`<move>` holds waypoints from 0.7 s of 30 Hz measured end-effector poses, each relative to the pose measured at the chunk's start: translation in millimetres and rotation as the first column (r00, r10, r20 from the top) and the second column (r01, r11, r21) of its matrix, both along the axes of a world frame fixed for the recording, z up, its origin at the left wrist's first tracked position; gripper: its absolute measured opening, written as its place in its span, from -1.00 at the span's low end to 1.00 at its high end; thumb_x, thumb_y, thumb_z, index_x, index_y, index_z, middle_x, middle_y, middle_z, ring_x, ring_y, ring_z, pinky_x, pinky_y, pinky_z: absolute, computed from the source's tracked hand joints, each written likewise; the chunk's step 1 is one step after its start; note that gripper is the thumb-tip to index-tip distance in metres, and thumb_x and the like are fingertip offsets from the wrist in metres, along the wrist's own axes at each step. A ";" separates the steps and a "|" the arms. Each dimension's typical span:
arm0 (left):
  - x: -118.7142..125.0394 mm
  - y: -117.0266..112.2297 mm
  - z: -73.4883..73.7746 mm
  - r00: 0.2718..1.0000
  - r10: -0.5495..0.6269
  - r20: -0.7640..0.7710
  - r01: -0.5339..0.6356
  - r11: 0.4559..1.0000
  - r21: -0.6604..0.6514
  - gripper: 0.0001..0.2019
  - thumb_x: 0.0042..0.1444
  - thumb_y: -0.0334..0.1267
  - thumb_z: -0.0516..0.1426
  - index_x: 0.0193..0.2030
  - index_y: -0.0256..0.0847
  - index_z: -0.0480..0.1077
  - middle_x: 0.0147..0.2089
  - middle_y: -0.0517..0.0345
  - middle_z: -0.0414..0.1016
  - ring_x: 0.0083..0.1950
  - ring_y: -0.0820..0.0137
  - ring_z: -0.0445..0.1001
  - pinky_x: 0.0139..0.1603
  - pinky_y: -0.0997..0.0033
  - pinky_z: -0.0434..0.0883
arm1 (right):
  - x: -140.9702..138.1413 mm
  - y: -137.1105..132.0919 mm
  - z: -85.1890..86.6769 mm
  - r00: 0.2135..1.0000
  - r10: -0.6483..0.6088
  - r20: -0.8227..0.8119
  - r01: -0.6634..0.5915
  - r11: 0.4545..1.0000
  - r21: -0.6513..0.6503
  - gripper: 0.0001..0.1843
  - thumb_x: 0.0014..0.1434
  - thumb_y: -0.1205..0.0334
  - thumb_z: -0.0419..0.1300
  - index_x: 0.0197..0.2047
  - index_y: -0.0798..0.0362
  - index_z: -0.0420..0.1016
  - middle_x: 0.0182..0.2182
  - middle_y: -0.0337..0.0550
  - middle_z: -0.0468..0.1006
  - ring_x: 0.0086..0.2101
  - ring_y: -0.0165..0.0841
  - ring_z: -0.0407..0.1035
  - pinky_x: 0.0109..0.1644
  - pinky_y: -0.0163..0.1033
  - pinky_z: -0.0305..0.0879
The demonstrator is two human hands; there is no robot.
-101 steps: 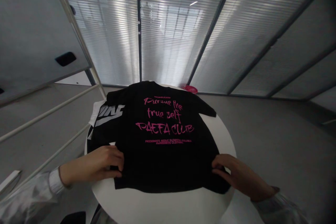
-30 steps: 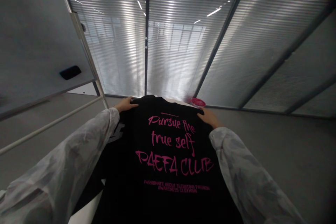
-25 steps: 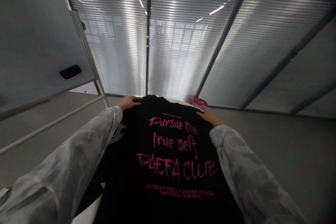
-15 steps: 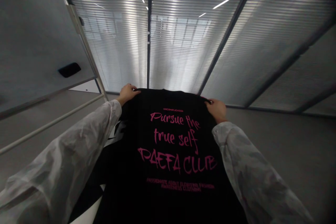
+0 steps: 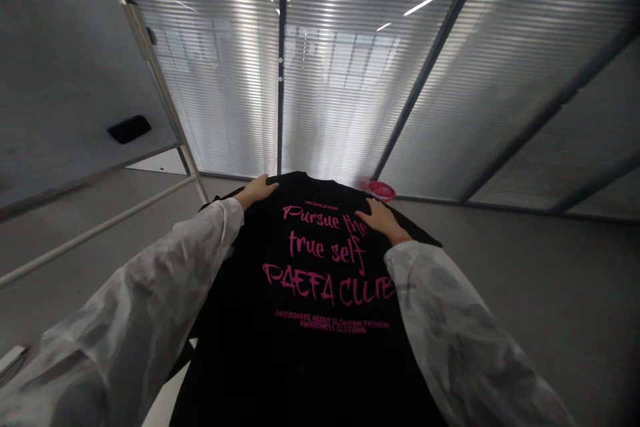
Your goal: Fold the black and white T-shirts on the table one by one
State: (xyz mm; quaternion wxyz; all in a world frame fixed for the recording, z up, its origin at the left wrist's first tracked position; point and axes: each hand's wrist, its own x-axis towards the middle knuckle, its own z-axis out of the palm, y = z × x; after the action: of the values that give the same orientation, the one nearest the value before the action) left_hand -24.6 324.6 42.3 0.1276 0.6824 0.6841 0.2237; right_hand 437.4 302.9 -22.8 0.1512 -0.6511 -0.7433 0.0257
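A black T-shirt (image 5: 300, 367) with pink lettering lies spread out in front of me, its collar at the far end and its sleeves out to both sides. My left hand (image 5: 257, 191) rests on the shirt near the left shoulder, fingers stretched out. On the right shoulder area lies my right hand (image 5: 383, 219), with its fingers spread over the cloth beside the top line of print. Neither hand grips the fabric. Both forearms are in pale, blotchy patterned sleeves.
Just beyond the right shoulder stands a pink basket-like thing (image 5: 381, 191). Glass partitions with blinds (image 5: 340, 113) rise behind. At left are a whiteboard (image 5: 60, 67) with a black eraser-like block (image 5: 129, 129) and a pale rail (image 5: 100, 233). Part of a white surface (image 5: 167, 397) shows under the shirt.
Both hands have let go of the shirt's shoulder edges and moved inward onto the cloth. The shirt now lies lower, its right sleeve spread out, and the pink thing has come into fuller view.
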 end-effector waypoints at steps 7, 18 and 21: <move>26.9 -146.4 -24.6 0.794 -0.556 -0.246 0.598 0.787 0.151 -0.16 0.46 0.36 0.07 0.66 -0.13 0.20 0.71 -0.09 0.11 0.67 0.03 0.17 0.70 0.03 0.02 | -9.2 -101.7 -12.4 0.990 0.122 0.074 -0.122 0.992 -0.002 -0.06 0.49 -0.42 -0.04 0.66 0.05 0.13 0.66 0.14 -0.01 0.60 0.09 -0.08 0.64 0.32 -0.09; 33.7 -216.4 -31.9 0.829 -0.489 -0.274 0.507 0.862 -0.002 -0.19 0.50 0.33 -0.01 0.65 -0.19 0.21 0.68 -0.17 0.16 0.70 -0.06 0.11 0.69 -0.13 0.01 | 8.5 -190.0 -18.9 0.997 0.033 0.066 -0.028 0.998 -0.062 -0.07 0.50 -0.42 -0.09 0.68 -0.01 0.10 0.64 0.05 0.06 0.60 0.03 -0.06 0.65 0.26 -0.05; 53.8 -260.6 -18.5 0.781 -0.572 -0.251 0.604 0.793 0.073 -0.23 0.50 0.31 0.02 0.64 -0.15 0.24 0.67 -0.17 0.18 0.67 -0.03 0.18 0.69 -0.13 0.04 | 16.0 -192.6 -18.3 0.998 0.044 0.033 -0.041 0.995 -0.093 -0.06 0.48 -0.41 -0.03 0.67 0.02 0.11 0.64 0.08 0.06 0.60 0.05 -0.07 0.65 0.29 -0.06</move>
State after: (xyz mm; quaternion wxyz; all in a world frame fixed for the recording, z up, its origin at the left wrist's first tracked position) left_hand 29.2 64.0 23.8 0.0646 0.8896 0.4273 0.1476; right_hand 453.4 110.3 -41.1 0.1071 -0.6418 -0.7576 0.0520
